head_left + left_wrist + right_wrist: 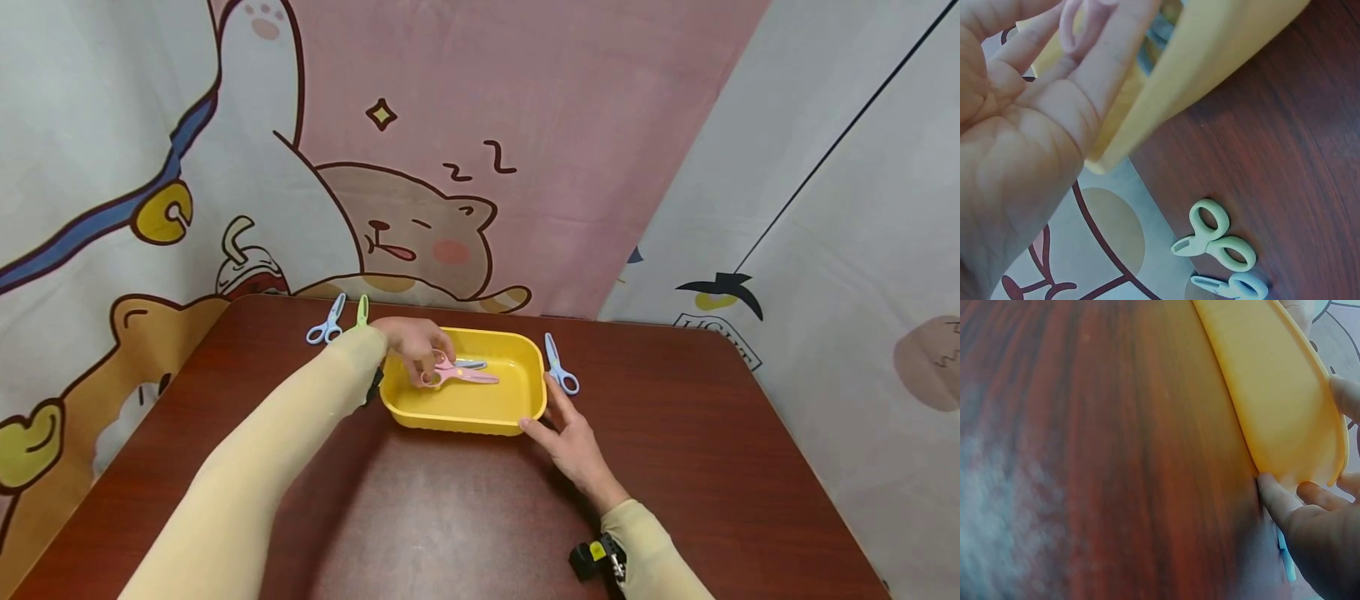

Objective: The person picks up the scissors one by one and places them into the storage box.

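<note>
A yellow plastic tray (457, 417) stands on the table. My left hand (418, 343) reaches over its left end and holds pink scissors (472, 377) by the handle loops, blades pointing right inside the tray. Behind the pink pair, blue scissors (472, 364) lie in the tray, partly hidden. My right hand (576, 450) grips the tray's near right corner, with the thumb at the rim and the fingers against the end wall. Just beyond those fingers, another pair of blue scissors (556, 363) lies on the table.
Left of the tray lie green scissors (1210, 235) and light blue scissors (1247, 286), near the far edge of the dark wooden table (690, 450). My left sleeve partly covers the green pair in the head view. A printed cloth (570, 167) hangs behind the table.
</note>
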